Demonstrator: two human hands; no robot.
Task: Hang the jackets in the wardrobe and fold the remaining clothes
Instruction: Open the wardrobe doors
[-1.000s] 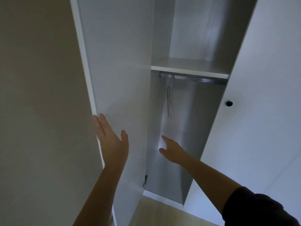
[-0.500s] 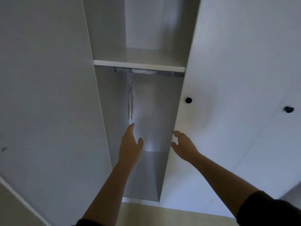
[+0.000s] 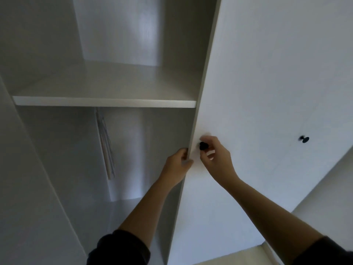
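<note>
White wardrobe straight ahead of the person, its left compartment open. One shelf crosses it; under the shelf a thin bunch of hangers hangs against the back wall, nothing on them that I can make out. The door to the right of the opening is white, with a black knob near its left edge. Left hand grips that edge, fingers wrapped behind it, thumb on the front face. Right hand pinches the knob between thumb and fingertips. The two hands sit just beside each other, not touching. A second knob shows farther right. Both arms reach up, with dark sleeves at the elbows.
</note>
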